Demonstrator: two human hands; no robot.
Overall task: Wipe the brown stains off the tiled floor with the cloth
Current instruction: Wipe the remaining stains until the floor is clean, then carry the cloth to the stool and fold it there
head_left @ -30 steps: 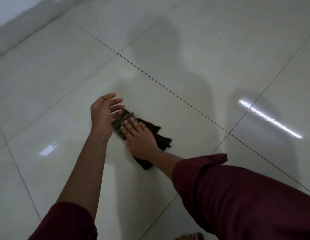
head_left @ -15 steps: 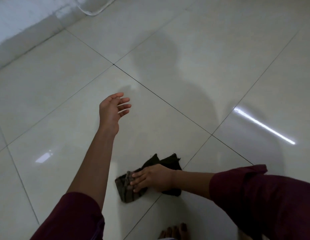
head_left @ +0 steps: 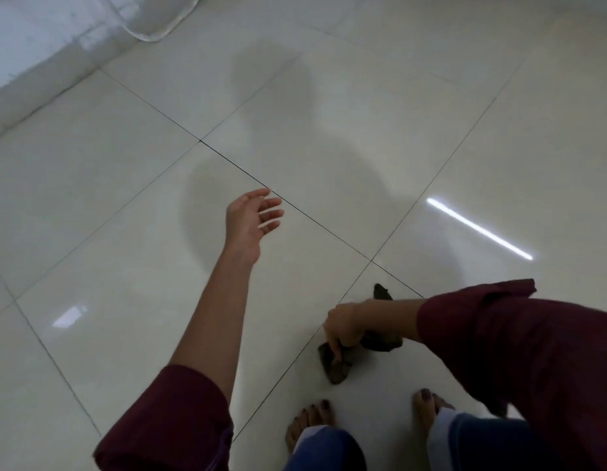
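Observation:
My right hand (head_left: 342, 326) grips the dark brown cloth (head_left: 336, 363) low in the picture, close to my feet, its fingers curled round the bunched fabric. A corner of the cloth pokes out beyond my wrist. My left hand (head_left: 249, 220) hovers above the pale tiled floor (head_left: 108, 215) with fingers spread and relaxed, holding nothing. No brown stain shows on the glossy tiles around the cloth.
My two bare feet (head_left: 310, 428) stand just below the cloth. A white wall base (head_left: 33, 79) runs along the upper left, with a clear curved object (head_left: 152, 25) against it. Dark grout lines cross the floor, and a bright light reflection (head_left: 478, 229) lies at right.
My right hand dragged the cloth across the tile towards my feet and now bunches it in a grip instead of pressing flat. My left hand stayed raised and open. The view rose.

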